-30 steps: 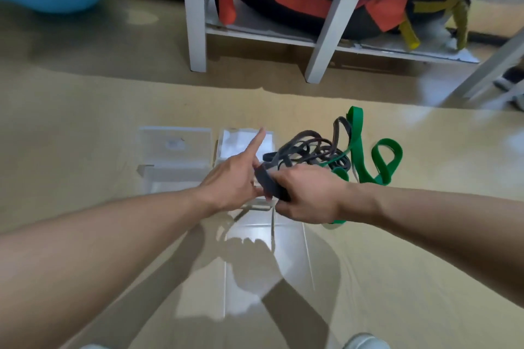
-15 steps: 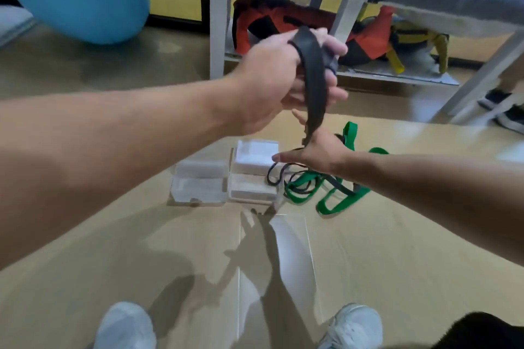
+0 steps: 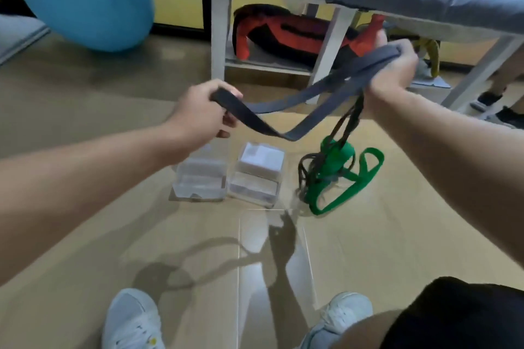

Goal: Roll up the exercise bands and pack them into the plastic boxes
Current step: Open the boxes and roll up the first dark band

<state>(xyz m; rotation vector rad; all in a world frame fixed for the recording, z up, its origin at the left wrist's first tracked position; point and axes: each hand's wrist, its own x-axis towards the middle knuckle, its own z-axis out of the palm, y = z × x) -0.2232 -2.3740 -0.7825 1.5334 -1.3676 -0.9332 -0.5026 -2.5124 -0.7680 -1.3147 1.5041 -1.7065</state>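
Since half a second ago both hands have swapped heights: right hand, at two o'clock, clenches the grey band; left hand pinches its end. Free it from the green band before rolling; plastic boxes wait centre.

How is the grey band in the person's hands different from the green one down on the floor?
The grey band is lifted, gripped by the left hand and right hand; the green band lies on the floor, untouched by either hand. The grey one hangs stretched out in a sagging span, while the green one sits bunched in loops. Dark strands run down from the right hand into the green band's heap. Both are flat straps, neither yet rolled.
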